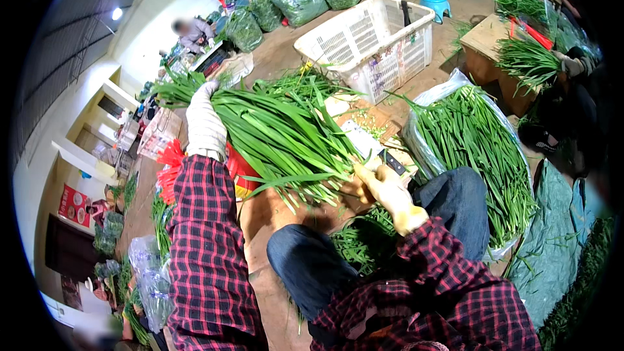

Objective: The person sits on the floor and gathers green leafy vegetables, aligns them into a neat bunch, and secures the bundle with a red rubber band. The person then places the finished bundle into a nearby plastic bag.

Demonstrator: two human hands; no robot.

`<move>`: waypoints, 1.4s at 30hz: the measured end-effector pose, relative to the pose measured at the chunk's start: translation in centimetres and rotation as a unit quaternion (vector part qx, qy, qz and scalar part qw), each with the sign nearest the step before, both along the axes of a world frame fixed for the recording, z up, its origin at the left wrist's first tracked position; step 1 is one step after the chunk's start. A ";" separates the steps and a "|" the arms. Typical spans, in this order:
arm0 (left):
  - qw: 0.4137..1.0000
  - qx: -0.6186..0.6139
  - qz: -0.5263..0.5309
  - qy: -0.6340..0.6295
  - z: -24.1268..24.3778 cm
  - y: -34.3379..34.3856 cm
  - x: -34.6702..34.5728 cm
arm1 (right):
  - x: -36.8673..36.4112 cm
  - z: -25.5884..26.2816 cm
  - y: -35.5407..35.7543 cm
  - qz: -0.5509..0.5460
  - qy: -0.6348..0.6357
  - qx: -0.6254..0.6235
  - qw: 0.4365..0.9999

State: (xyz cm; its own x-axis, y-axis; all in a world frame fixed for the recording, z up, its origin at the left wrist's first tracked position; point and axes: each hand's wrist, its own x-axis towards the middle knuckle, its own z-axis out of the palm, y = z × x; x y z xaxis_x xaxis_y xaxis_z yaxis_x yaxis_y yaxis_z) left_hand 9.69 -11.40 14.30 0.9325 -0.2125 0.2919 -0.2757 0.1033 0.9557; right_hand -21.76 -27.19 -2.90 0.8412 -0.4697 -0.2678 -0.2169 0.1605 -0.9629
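Note:
My left hand (207, 119), in a white knit glove, grips a large bunch of long green garlic chives (278, 126) toward its leafy end. At the pale stem end, my right hand (387, 192) wears a cream glove, its thumb and fingers closed on a few stems. Just beyond the right hand, a cleaver (365, 144) with a black handle lies on a wooden board (390, 131) scattered with cut bits. Red ties (170, 163) hang beside my left forearm. To the right, an open clear plastic bag (456, 80) is packed with more chives.
A white plastic crate (360, 51) stands beyond the board, a blue stool (435, 2) behind it. Filled plastic bags (300, 0) line the back. Another person (195, 34) sits at the upper left; a co-worker's gloved hand (573, 66) holds chives by a wooden box (480, 34) at right.

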 end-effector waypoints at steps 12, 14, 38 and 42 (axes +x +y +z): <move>0.986 -0.071 -0.012 0.148 1.6 0.0 -5.3 | -5.3 -3.7 1.0 -0.058 -0.029 -0.382 0.922; 0.986 -0.070 -0.011 0.154 1.4 1.6 -5.7 | -3.5 0.7 1.8 -0.091 -0.107 -0.383 0.913; 0.982 -0.093 0.013 0.162 -0.5 4.2 -7.3 | -4.3 2.0 0.9 -0.033 -0.066 -0.429 0.900; 0.979 -0.111 -0.016 0.173 -2.1 2.5 -8.4 | -0.8 2.1 0.3 -0.090 -0.215 -0.374 0.898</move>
